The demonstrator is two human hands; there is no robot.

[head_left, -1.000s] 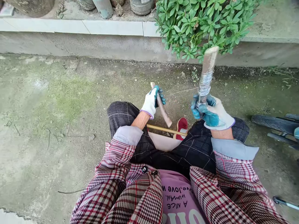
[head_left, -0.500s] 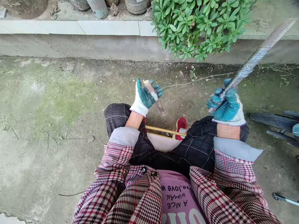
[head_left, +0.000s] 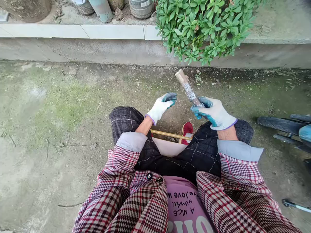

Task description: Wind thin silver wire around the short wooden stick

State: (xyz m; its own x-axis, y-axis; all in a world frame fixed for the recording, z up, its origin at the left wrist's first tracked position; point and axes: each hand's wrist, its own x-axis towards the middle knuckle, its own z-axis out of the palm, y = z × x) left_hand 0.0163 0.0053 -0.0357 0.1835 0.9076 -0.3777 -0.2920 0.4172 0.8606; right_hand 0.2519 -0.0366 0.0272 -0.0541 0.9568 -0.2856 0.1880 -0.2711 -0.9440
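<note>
My right hand (head_left: 213, 111), in a white glove with teal coating, is closed around a wooden stick (head_left: 181, 77). Several turns of thin silvery wire (head_left: 190, 92) wrap the stick below its pale upper end, which tilts up and to the left. The stick's lower part is hidden in the grip. My left hand (head_left: 162, 105), gloved the same way, is held to the left of the stick, apart from it. Its fingers curl together and point right; whether something thin lies between them I cannot make out.
A leafy green bush (head_left: 201, 29) overhangs the low concrete wall (head_left: 97, 50) ahead. Pots, including a grey one (head_left: 141, 8), stand on the ledge. A dark wheel (head_left: 279, 124) is at the right. A yellow bar (head_left: 170, 134) lies between my knees, near a red shoe (head_left: 187, 131).
My right hand has moved left and turned over, and the stick now leans left. My left hand has turned and its fingers have closed; the short stick seen at it is gone from there.
</note>
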